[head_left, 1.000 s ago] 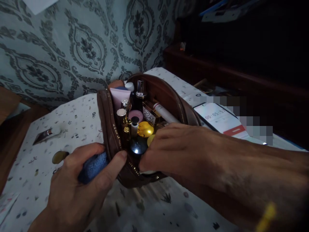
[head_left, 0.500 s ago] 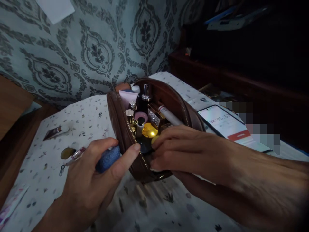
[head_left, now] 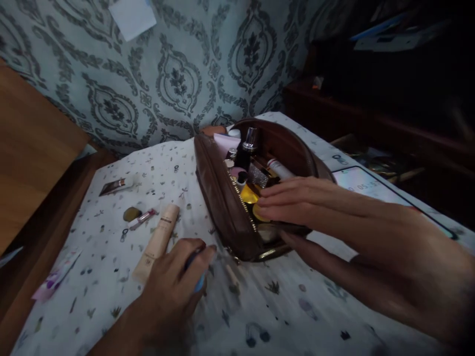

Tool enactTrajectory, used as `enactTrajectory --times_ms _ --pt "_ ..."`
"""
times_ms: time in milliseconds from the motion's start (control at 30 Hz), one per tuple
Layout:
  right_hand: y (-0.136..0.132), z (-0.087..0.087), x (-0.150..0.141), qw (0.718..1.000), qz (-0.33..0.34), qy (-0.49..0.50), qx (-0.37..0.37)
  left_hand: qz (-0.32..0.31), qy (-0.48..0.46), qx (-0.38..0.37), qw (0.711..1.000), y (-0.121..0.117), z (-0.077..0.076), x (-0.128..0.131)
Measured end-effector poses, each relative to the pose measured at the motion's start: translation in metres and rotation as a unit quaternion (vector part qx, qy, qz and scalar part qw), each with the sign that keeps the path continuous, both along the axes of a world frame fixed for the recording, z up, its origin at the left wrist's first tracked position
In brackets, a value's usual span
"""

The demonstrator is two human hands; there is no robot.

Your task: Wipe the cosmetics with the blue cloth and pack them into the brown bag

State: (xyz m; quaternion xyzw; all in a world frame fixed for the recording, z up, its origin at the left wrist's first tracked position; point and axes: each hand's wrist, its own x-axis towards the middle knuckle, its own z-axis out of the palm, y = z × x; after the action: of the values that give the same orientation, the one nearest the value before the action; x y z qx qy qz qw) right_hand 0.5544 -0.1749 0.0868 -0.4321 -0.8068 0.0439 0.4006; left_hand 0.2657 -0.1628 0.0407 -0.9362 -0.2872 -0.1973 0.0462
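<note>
Patterned wallpaper behind the desk [head_left: 111,296]; brown pouch [head_left: 218,198] sits at center. Right hand [head_left: 308,207] is laid flat, fingers spread, over it. At 7 o'clock, a blue sponge [head_left: 198,283] is gripped by the left hand [head_left: 174,282].

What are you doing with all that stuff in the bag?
A person is at a table covered with a patterned cloth. An open brown bag full of small bottles and tubes stands on it. The right hand lies flat over the near end of the bag's opening, with its thumb under the bag's side. The left hand is down on the cloth beside the bag, holding a small blue thing. A beige tube lies next to that hand, and a phone sits behind the bag.
</note>
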Motion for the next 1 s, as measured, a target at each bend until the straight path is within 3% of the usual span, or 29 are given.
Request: enactTrajectory --times_ms 100,200,333,400,467,600,667,833,1000 --pt "-0.012 -0.001 -0.009 0.996 0.031 -0.012 0.083 -0.006 -0.005 0.039 0.999 -0.012 -0.008 -0.011" --pt "-0.027 -0.009 -0.025 0.992 0.082 -0.019 0.098 0.011 -0.011 0.046 0.999 -0.019 -0.011 -0.027" --pt "-0.037 -0.032 -0.061 0.985 0.157 -0.008 0.067 0.151 -0.014 0.018 0.988 -0.014 -0.011 -0.052" --pt "-0.035 -0.045 -0.082 0.984 0.177 -0.024 0.027 0.239 -0.044 -0.031 0.969 -0.006 -0.01 -0.064" --pt "-0.029 -0.056 -0.102 0.985 0.162 -0.033 -0.049 0.287 -0.082 -0.097 0.949 0.004 -0.01 -0.074" --pt "-0.012 -0.065 -0.138 0.966 0.045 -0.06 -0.247 0.284 -0.146 -0.203 0.926 0.02 -0.017 -0.088" --pt "-0.005 -0.066 -0.153 0.949 0.004 -0.086 -0.303 0.28 -0.166 -0.23 0.917 0.024 -0.024 -0.091" --pt "0.008 -0.074 -0.177 0.947 -0.014 -0.083 -0.311 0.29 -0.196 -0.198 0.916 0.018 -0.033 -0.096" --pt "0.009 -0.089 -0.182 0.959 -0.012 0.021 -0.283 0.247 -0.262 -0.114 0.926 0.005 -0.023 -0.089"
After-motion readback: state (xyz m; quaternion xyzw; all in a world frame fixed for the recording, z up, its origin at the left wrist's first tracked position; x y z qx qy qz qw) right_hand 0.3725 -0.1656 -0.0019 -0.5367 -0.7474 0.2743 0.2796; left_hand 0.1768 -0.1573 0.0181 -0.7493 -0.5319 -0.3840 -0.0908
